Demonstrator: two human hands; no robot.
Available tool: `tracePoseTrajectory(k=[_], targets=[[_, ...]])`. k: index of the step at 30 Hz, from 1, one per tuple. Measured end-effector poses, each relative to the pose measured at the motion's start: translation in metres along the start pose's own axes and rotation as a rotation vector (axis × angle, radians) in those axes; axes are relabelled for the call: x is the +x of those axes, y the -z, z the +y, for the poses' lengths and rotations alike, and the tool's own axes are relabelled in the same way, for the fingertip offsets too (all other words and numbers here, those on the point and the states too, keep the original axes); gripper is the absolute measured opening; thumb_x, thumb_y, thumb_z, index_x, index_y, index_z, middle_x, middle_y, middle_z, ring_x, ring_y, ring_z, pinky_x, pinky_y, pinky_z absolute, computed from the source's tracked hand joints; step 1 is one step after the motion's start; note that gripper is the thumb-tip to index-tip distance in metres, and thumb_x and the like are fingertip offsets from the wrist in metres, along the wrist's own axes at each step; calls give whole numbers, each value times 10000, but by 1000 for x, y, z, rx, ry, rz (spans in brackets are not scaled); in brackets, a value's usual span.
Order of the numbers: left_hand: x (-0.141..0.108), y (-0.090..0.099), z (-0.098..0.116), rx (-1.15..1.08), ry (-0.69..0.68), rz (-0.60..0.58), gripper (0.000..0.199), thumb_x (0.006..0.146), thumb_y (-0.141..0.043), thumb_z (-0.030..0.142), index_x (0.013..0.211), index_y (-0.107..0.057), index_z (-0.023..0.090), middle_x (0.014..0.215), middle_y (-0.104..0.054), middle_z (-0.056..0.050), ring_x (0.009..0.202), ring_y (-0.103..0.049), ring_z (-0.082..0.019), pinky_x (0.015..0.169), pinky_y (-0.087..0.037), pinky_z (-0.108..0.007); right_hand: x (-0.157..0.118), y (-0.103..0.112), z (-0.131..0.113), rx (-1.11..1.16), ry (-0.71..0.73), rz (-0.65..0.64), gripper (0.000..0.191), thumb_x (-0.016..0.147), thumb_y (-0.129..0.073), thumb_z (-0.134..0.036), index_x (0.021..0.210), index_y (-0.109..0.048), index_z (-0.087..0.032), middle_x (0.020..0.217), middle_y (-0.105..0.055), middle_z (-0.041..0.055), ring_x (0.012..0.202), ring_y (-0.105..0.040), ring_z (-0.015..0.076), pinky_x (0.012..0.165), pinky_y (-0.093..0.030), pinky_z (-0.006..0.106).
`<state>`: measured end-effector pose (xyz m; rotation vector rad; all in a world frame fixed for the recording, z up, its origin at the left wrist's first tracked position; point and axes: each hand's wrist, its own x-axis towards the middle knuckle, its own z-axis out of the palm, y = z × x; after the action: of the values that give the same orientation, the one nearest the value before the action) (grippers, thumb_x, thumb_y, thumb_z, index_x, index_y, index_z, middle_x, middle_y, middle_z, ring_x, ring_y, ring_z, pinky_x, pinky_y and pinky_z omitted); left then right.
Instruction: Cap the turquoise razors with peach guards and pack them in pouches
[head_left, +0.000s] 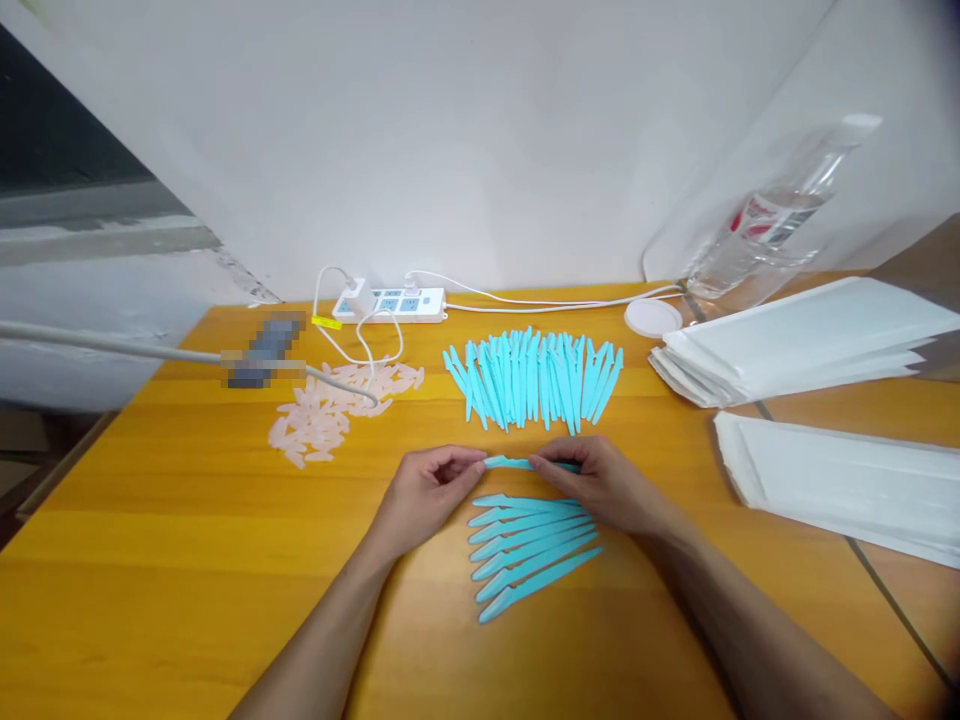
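Note:
A slim turquoise stick [511, 463] lies level between both hands. My left hand [431, 490] pinches its left end with thumb and fingertips. My right hand [592, 478] grips it further right, and its fingers cover part of the stick. Just below, several turquoise sticks [517, 545] are fanned out in a row on the wooden table [420, 620]. Above the hands lies a wide pile of turquoise sticks [532, 375], mostly pointing toward and away from me.
Small pale pink pieces [315, 415] are scattered at the left, near a white power strip [412, 305] with cables. A grey cable crosses the left side. At the right are white packets [810, 345], a round white lid [653, 317] and a clear bottle [772, 220].

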<state>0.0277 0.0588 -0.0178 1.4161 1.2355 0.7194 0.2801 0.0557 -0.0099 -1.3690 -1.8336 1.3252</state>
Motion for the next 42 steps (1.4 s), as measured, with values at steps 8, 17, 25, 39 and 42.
tracePoseTrajectory(k=[8,17,25,39,42], targets=[[-3,4,5,498,-406,-63,126,910,-671,250,991,-767,237,970,-742,-44,943,-654,-197,883,-474,-361,-4,-1,3,-276,220,130,326,946,-597,-358,702,-722,-181,613,-602,-1,575,-520,120,570,-364,259],[-4,-8,5,651,-600,-229,245,979,-600,279,1183,-724,331,1240,-710,-22,1096,-602,-212,949,-408,-393,3,24,21,-458,-72,769,344,870,-639,-488,812,-739,-165,607,-619,8,546,-541,146,583,-381,276],[-2,-12,2,656,-609,-192,214,992,-565,242,1103,-747,264,1124,-732,-35,1016,-626,-187,896,-415,-359,25,31,19,-570,-254,662,322,838,-631,-494,873,-751,-197,719,-723,50,675,-650,215,663,-418,309],[-4,0,4,549,-581,-141,233,979,-562,250,1133,-737,262,1125,-736,-58,1031,-652,-200,940,-481,-373,51,32,11,-563,-373,532,209,777,-618,-424,782,-697,-230,722,-733,74,750,-677,259,645,-420,320],[2,31,-3,554,-520,39,240,978,-560,279,1131,-741,241,1139,-731,-70,1056,-656,-206,964,-501,-366,52,36,12,-442,-406,508,165,743,-624,-378,747,-689,-226,640,-695,52,673,-653,237,596,-408,302]])
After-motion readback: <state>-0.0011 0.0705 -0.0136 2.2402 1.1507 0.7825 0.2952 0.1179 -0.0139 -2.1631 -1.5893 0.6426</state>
